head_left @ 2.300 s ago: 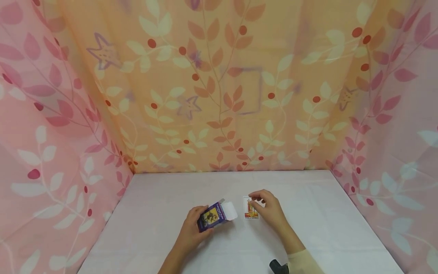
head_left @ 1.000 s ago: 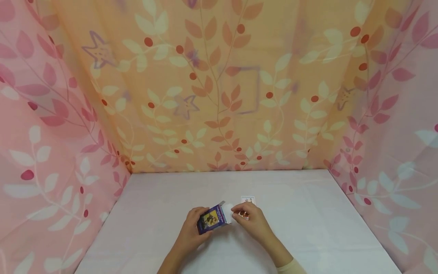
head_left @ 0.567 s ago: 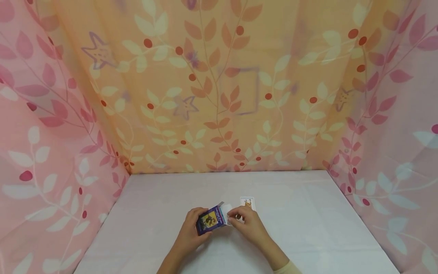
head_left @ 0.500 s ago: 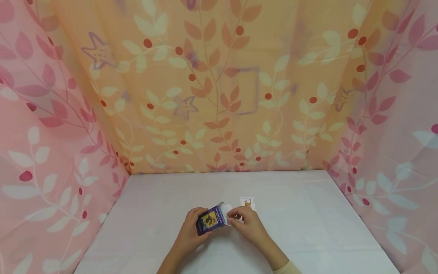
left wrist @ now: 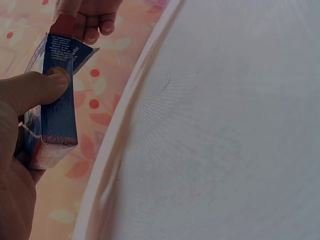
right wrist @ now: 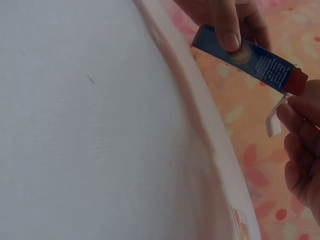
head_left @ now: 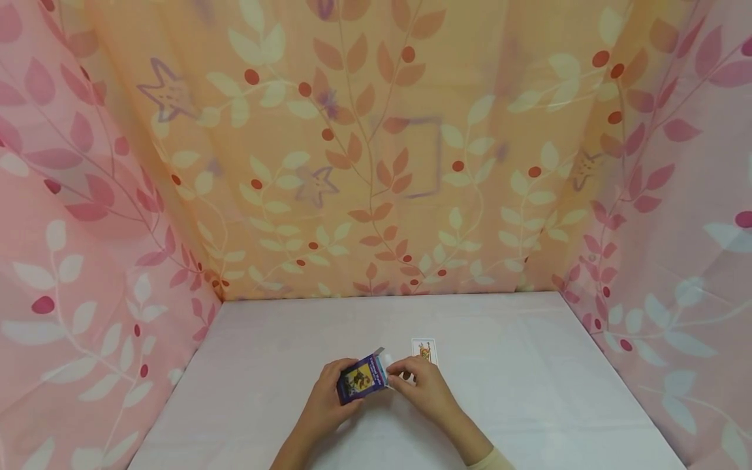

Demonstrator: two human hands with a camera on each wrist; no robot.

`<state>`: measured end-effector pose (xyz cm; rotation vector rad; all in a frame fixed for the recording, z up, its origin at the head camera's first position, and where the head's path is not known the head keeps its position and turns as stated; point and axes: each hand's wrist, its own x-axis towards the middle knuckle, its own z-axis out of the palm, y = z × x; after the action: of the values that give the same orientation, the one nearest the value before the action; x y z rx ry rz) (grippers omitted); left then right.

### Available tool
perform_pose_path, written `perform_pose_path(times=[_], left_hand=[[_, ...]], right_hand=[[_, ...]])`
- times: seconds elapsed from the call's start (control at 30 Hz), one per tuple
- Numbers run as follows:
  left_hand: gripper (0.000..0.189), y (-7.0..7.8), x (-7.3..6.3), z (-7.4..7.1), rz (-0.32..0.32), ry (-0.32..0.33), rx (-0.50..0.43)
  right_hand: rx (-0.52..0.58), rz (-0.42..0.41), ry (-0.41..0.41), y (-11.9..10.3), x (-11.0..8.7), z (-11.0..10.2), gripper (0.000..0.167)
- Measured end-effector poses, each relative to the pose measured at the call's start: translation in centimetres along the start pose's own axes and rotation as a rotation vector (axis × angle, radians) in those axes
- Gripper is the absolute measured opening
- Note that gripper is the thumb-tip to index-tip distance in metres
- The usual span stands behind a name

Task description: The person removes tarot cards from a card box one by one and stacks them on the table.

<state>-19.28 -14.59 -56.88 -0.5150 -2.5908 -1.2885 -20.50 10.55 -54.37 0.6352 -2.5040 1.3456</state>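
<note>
My left hand (head_left: 326,395) grips a blue-purple card box (head_left: 360,379) by its long edges, its picture side facing up in the head view. The left thumb (left wrist: 54,86) lies along the box's narrow side in the left wrist view. At the box's open end, my right hand (head_left: 427,390) pinches the end flap with thumb and index finger. A pale flap (right wrist: 273,122) hangs beside the right fingertips in the right wrist view. Behind the right hand lies a picture card (head_left: 423,347) on the table, its lower part hidden. How full the box is cannot be seen.
A white cloth covers the table (head_left: 282,339). Printed fabric with leaves and red dots hangs behind as a back curtain (head_left: 376,163), with pink side curtains (head_left: 76,248) at left and right.
My right hand has moved left from over the card to the box's open end. The white flap that stuck out shows less. The card face on the table looks different. The left hand stays put.
</note>
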Motion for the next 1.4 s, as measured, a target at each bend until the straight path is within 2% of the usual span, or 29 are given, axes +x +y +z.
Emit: perform_pose_path(times=[0.4, 0.9, 1.4], left_hand=[[0.08, -0.1, -0.2, 0.0, 0.019, 0.005, 0.01], [0.082, -0.1, -0.1, 0.2, 0.039, -0.004, 0.019], [0.082, -0.4, -0.2, 0.3, 0.05, -0.002, 0.02]], right_hand=[[0.001, 0.057, -0.003, -0.3, -0.2, 0.4, 0.015], [0.01, 0.095, 0.033, 0.0, -0.1, 0.9, 0.013], [-0.029, 0.087, 0.035, 0.0, -0.1, 1.2, 0.01]])
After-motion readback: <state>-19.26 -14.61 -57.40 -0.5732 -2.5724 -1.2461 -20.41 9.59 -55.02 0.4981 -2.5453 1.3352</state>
